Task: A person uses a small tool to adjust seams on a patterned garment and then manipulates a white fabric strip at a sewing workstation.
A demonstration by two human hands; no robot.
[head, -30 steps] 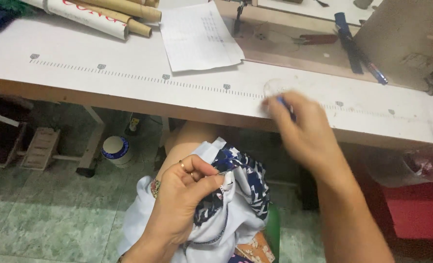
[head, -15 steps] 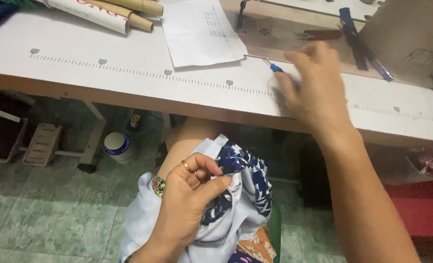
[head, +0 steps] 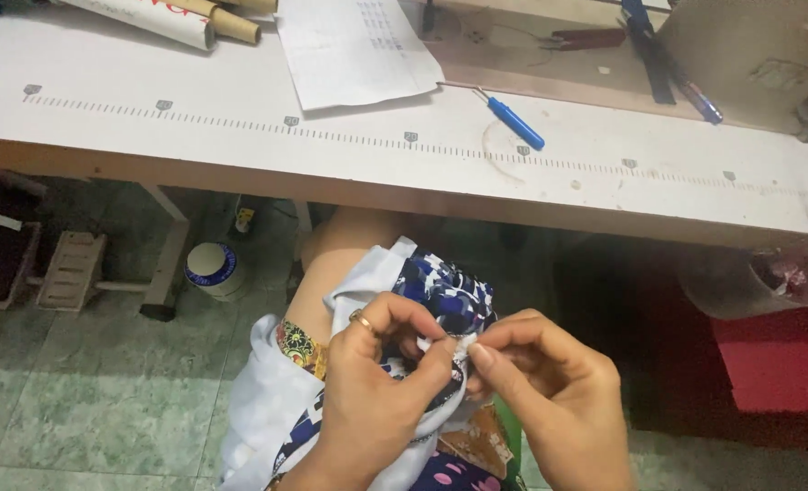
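Two hands over lap, below counter (head: pixel 240 150) edge. Left hand (head: pixel 376 400) and right hand (head: pixel 549 400) each with grip pinched on same fold of blue-and-white patterned cloth (head: pixel 445 295), fingertips nearly touching. One blue-handled seam ripper (head: pixel 513 121) lying loose on counter, well apart from hands. One paper sheet (head: pixel 358 45), rolled tubes (head: pixel 195 14) at far edge, count unclear. One small white tub (head: pixel 213 270) on floor; contents not visible.

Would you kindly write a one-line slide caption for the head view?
Both hands, left and right, pinch blue-and-white fabric in the lap below a white table bearing a blue-handled tool.
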